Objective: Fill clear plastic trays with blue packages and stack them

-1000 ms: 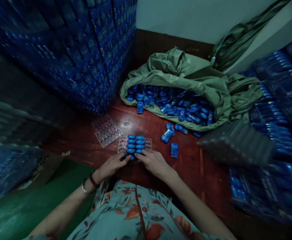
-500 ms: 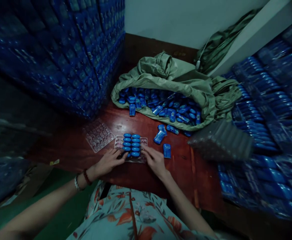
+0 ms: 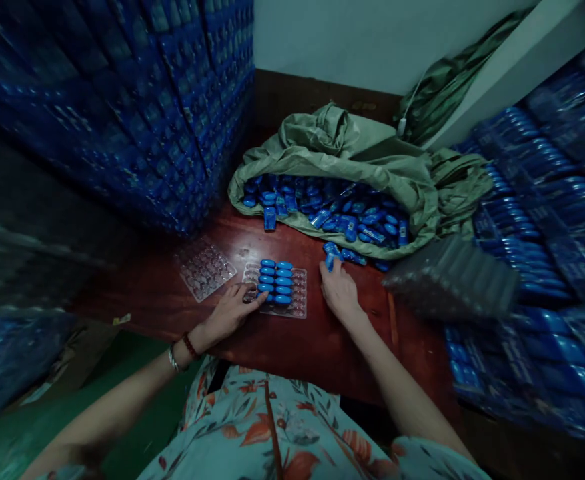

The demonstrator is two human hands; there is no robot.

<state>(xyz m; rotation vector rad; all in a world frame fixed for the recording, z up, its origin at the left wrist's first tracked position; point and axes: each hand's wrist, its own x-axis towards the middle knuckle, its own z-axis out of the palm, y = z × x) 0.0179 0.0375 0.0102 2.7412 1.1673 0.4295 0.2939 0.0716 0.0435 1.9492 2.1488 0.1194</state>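
A clear plastic tray [image 3: 299, 293] with small moulded hollows lies in front of me. Two columns of glossy blue oval pieces [image 3: 283, 283] sit along its middle. My left hand [image 3: 229, 310] rests at the tray's left edge, fingers apart, its thumb touching a blue oval near the bottom. Right of the tray, my right hand [image 3: 341, 291] has its fingertips around a small blue packet [image 3: 331, 257] on the table. The palm covers whatever lies beneath it. Another blue packet [image 3: 353, 257] lies just beyond the fingers.
A green sack [image 3: 417, 173] lies open at the back, full of blue packets [image 3: 322, 200]. Another clear tray [image 3: 206, 270] is on the left of the red table [image 3: 272, 347]. Stacked blue packs [image 3: 197, 100] rise at left and right. Stacked grey trays [image 3: 452, 277] stand right.
My right hand has left the tray's right side and moved right and away from me to the loose blue packets. My left hand stays at the tray's left edge.
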